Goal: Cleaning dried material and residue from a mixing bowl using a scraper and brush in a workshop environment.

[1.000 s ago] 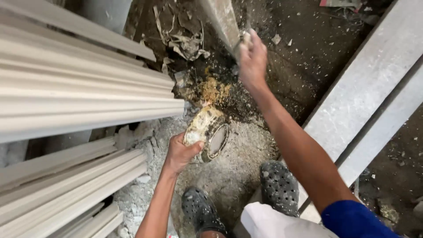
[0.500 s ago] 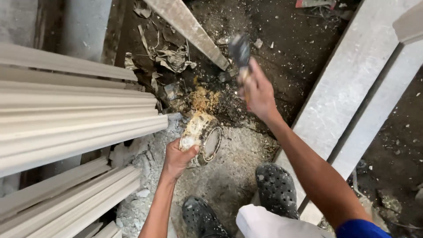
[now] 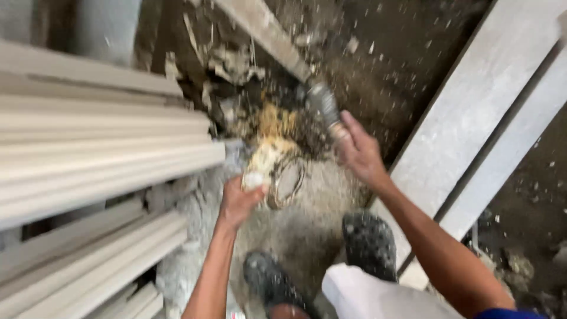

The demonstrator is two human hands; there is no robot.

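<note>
1. While our right hand (image 3: 357, 155) grips the handle of a hammer (image 3: 323, 105), fingers wrapped tight, its blurred head sits just up and to the left of the knuckles, over the dark rubble.
2. We keep our left hand (image 3: 237, 202) closed around the near end of a pale, crumbling chunk (image 3: 269, 158), which it pins against the ground.
3. From the hammer head, the chunk lies down and to the left, close by; its long axis runs from our left hand up and away towards the yellowish crumbs (image 3: 274, 120) beyond.
4. We see a round metal ring (image 3: 287, 182) just right of the chunk, touching or nearly touching it; blur hides which.
5. Our right hand is the nearer one to the chunk's far end, our left covers the near end.
6. Further out, we have pale stacked boards (image 3: 100, 153) on the left, a grey plank (image 3: 466, 136) on the right, and our two dark clogs (image 3: 369, 243) on the dusty ground below.
</note>
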